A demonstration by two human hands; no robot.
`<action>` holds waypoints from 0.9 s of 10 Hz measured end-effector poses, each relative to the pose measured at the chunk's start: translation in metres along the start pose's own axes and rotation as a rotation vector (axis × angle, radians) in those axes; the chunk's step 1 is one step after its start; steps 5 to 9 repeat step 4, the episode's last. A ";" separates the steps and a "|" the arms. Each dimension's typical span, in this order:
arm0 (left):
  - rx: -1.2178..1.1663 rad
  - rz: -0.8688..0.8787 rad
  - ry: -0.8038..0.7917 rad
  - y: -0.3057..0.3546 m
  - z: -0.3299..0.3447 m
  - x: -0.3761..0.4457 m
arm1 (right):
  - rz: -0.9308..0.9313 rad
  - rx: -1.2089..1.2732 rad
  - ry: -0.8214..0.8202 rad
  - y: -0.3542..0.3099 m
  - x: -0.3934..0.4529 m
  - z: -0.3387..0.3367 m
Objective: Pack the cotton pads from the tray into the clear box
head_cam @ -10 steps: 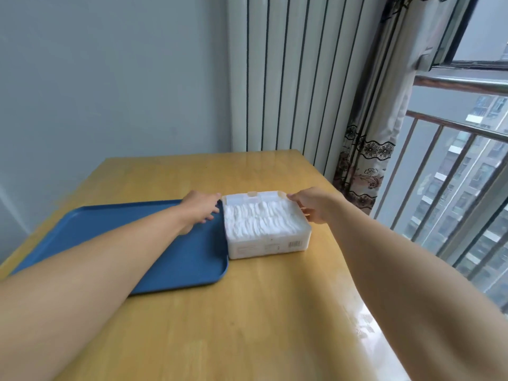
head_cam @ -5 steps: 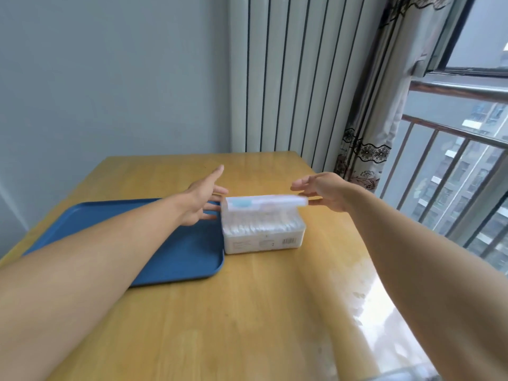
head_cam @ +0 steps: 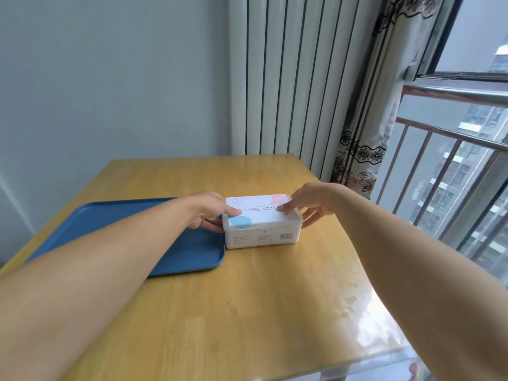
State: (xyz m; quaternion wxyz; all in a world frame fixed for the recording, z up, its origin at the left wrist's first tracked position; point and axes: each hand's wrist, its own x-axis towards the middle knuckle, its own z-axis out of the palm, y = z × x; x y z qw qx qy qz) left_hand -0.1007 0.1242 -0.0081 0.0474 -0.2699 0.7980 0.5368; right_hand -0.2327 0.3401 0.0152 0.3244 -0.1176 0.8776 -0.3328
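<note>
- Head view: I take the clear box (head_cam: 262, 225) as my landmark. It sits on the wooden table (head_cam: 247, 312), lid down, with the white lid label reading "COSMETIC PUFF" facing up.
- I can see white cotton pads (head_cam: 264, 234) through the box's front wall, packed inside; their number I cannot tell.
- My left hand (head_cam: 209, 209) is at the box's left end, thumb lying on the lid's left edge and the fingers curled against the left wall, so it grips the box.
- My right hand (head_cam: 308, 200) is at the box's right end, one finger on the lid near its right edge, the other fingers wrapped down around the right wall, gripping too.
- The blue tray (head_cam: 110, 224) lies just left of the box, its right rim touching or nearly touching the box's left side; I cannot tell which.
- Behind the box, past the table's far edge, hangs a striped curtain (head_cam: 288, 78).
</note>
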 end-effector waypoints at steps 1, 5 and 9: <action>-0.007 0.008 0.007 -0.002 0.001 -0.003 | 0.004 -0.015 0.031 0.000 0.003 0.005; 0.049 0.017 -0.015 -0.005 -0.004 -0.004 | -0.039 -0.177 0.138 -0.004 0.004 0.005; 0.049 0.017 -0.015 -0.005 -0.004 -0.004 | -0.039 -0.177 0.138 -0.004 0.004 0.005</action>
